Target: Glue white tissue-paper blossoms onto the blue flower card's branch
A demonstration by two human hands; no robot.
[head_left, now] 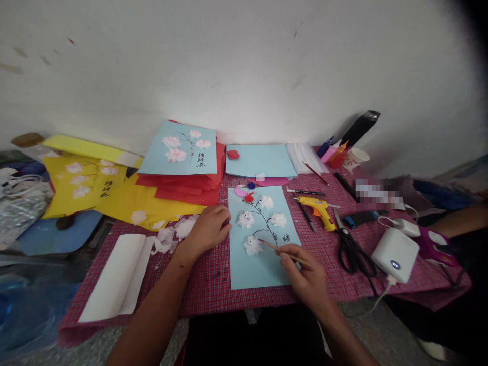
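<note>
My right hand (305, 272) is closed round a thin wooden paintbrush (292, 255). Its tip is at the lower white paper flower (252, 245) on a light blue sheet (259, 274). Several crumpled white flowers, dark painted stems and a black character are on this sheet. My left hand (211, 227) rests at the sheet's left edge with its fingers curled together; whether they hold anything is hidden. Small blobs of red paint (248, 198), pink paint (240, 191) and blue paint (251, 186) lie near the sheet's top edge.
Behind on the left, a finished-looking blue picture (152, 152) tops red paper. White paper (114, 274) and scraps (165, 239) lie left. At right are a yellow glue gun (318, 209), black scissors (353, 251), a white power bank (396, 254) and paint bottles (337, 156). Another person's arm (453, 222) shows far right.
</note>
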